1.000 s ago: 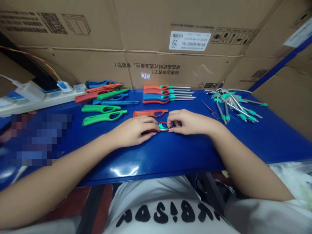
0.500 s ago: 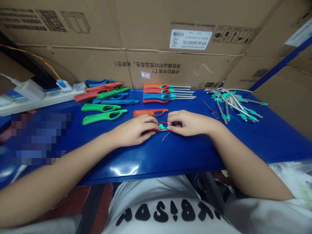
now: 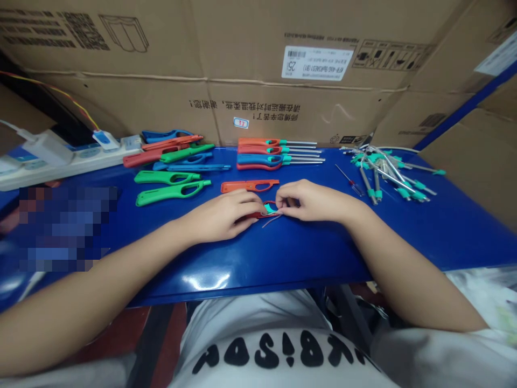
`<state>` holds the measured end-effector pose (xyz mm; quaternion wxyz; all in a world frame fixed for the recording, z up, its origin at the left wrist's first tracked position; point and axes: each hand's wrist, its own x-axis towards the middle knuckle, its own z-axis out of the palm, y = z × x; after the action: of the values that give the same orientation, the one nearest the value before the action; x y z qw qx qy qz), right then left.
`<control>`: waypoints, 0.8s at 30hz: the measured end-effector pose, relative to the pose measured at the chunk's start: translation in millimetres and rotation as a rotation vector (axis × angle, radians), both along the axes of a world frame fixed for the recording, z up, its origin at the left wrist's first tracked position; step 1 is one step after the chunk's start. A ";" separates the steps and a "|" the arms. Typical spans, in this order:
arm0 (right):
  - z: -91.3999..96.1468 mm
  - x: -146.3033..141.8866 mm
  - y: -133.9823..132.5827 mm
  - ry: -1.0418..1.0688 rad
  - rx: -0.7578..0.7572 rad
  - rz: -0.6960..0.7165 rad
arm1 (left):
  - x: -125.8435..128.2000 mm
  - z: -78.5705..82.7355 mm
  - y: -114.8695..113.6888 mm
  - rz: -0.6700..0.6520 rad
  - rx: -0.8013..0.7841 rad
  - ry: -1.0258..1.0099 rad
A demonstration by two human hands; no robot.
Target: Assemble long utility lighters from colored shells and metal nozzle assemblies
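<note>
On the blue table in front of me lies a red lighter casing [image 3: 251, 216] with a teal trigger [image 3: 269, 208] set in its loop. My left hand [image 3: 228, 214] is closed over its left end, fingers pressing beside the trigger. At the right end, the thumb and fingers of my right hand [image 3: 309, 199] pinch together on a thin wire [image 3: 271, 221], whose loose end sticks out toward me. The fingertips hide part of the casing. Just behind my hands rests an orange lighter casing half [image 3: 249, 186].
Green casings [image 3: 173, 193] and a pile of red and blue ones lie left. Several lighters with metal tubes [image 3: 260, 161] are lined up at the back. Right are a screwdriver [image 3: 350, 181] and a heap of metal tubes [image 3: 379, 172]. A power strip [image 3: 81, 161] and cardboard wall [image 3: 242, 64] border the table.
The wire's loose end has swung left and now lies closer along the casing. My right hand has shifted very slightly; my left hand stays in place on the casing.
</note>
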<state>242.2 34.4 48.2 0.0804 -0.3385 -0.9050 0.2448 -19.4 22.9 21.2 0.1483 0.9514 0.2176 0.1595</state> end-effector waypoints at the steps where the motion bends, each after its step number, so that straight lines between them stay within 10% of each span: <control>1: -0.3 0.0 0.4 0.001 -0.002 -0.006 | 0.1 -0.2 0.0 -0.004 0.001 -0.002; 24: 1.0 0.8 -0.3 -0.001 0.004 0.005 | 2.0 2.2 -3.2 0.001 0.017 0.012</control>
<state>243.1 34.0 49.2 0.0802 -0.3364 -0.9062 0.2432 -17.4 19.7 23.3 0.1389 0.9535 0.2176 0.1558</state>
